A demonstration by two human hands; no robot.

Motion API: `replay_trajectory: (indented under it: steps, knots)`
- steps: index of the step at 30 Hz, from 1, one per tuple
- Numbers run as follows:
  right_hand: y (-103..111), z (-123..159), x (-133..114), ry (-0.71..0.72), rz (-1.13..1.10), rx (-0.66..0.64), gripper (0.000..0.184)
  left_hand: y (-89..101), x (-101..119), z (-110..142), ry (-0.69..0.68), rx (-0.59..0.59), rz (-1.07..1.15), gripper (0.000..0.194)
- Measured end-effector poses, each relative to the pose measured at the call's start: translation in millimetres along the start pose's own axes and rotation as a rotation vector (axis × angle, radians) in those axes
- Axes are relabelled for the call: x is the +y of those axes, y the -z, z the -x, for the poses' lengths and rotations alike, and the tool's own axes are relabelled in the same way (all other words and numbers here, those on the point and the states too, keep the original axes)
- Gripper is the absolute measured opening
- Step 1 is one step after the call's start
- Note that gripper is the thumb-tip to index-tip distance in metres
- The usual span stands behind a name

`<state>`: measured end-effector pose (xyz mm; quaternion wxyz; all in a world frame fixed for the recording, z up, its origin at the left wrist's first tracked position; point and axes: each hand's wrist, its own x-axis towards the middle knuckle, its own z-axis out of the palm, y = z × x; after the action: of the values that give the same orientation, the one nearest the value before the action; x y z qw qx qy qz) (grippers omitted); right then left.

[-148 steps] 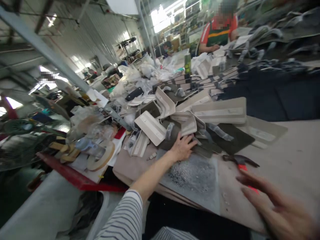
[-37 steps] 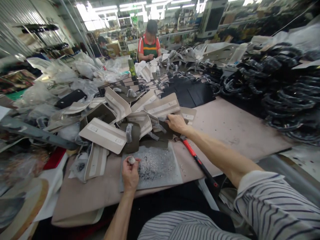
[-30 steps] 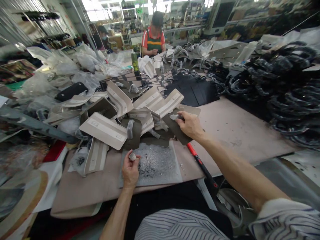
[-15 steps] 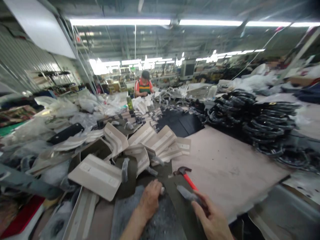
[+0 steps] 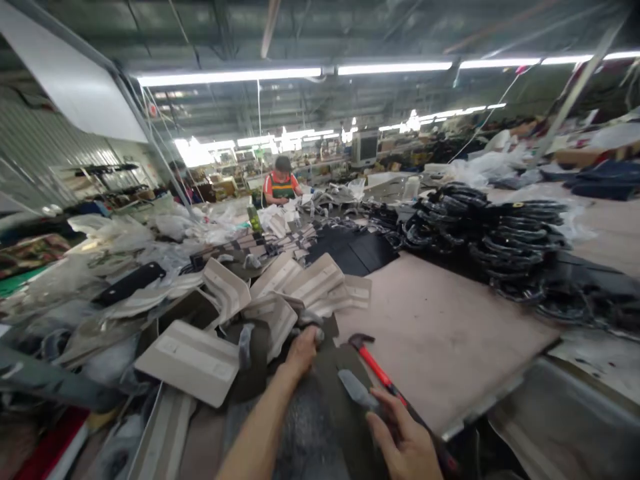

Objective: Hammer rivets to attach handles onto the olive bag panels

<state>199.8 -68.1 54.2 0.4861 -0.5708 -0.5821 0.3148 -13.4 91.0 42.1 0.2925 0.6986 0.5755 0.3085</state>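
Note:
My left hand (image 5: 303,351) lies closed on a dark olive leather piece (image 5: 345,407) near the table's front, pinching a small pale object at its fingertips. My right hand (image 5: 405,443) holds the same dark piece lower down, by a grey wrapped fitting (image 5: 356,390) at its edge. A red-handled hammer (image 5: 375,367) lies on the board just right of both hands. A heap of beige and olive bag panels (image 5: 295,293) sits right behind my left hand.
A pinkish work board (image 5: 440,333) spreads to the right. Coils of black straps (image 5: 505,247) pile up at the right back. Plastic bags and clutter (image 5: 125,240) crowd the left. A person in a red and green top (image 5: 280,187) works at the far end.
The camera tilted up, showing more ceiling. My right hand pulled the dark piece from the heap toward me, and my left hand came across from the grey mat onto it.

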Motion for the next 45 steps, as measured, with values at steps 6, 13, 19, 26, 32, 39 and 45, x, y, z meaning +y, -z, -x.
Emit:
replay_trajectory:
  steps: [6,13,19,26,32,39,45]
  knots:
    - [-18,31,12,-0.035,0.162,-0.360,0.033,25.4,-8,47,0.171,0.338,0.303,0.019]
    - [-34,32,9,0.013,0.298,-0.539,0.037,14.6,10,112,0.243,0.419,0.741,0.050]
    - [-36,23,4,-0.070,0.319,-0.608,0.032,-38.6,8,112,0.306,0.348,0.892,0.043]
    - [-16,5,3,-0.069,0.252,-0.534,0.050,-53.2,-2,105,0.297,0.351,0.879,0.037]
    - [30,-52,55,0.048,0.610,-0.187,0.044,-54.0,-9,108,0.273,0.338,0.894,0.036]
    - [37,-69,88,-0.075,0.934,-0.437,0.033,-58.4,-7,107,0.272,0.355,0.838,0.032]
    - [31,-87,71,-0.299,0.650,-0.564,0.023,-63.0,-3,109,0.237,0.409,0.694,0.026]
